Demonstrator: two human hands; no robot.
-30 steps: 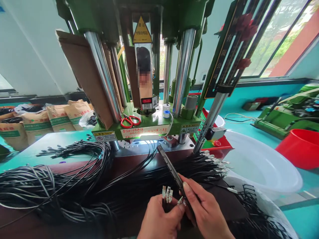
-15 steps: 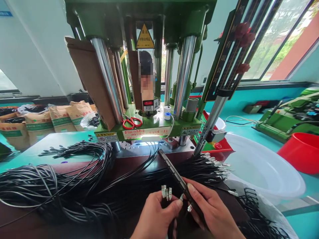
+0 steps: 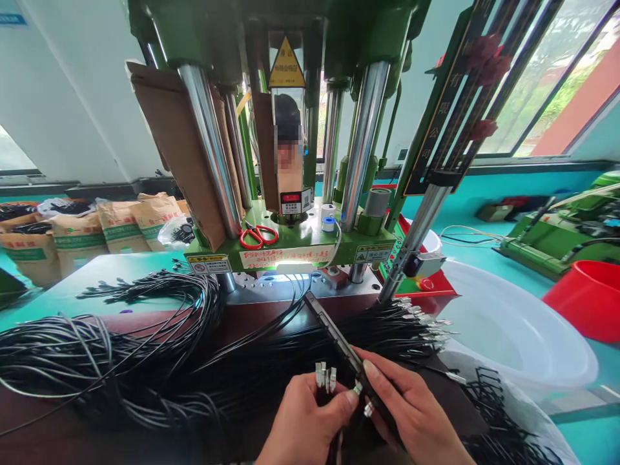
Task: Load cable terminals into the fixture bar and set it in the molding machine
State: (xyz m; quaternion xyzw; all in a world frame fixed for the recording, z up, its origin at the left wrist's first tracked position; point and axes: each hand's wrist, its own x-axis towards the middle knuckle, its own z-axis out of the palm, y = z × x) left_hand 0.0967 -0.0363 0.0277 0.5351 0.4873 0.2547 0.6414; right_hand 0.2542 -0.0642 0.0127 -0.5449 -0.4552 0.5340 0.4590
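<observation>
a green press (image 3: 290,245) stands over the surface (image 3: 97,278), which is heaped with black cables (image 3: 121,368); a white basin (image 3: 513,336) sits to the right. low in front, the right hand (image 3: 411,413) has its fingers clamped on a long black fixture bar (image 3: 339,342), angled up toward the press. just beside it, the left hand (image 3: 305,420) pinches a bunch of metal-tipped cable ends (image 3: 325,376) upright.
</observation>
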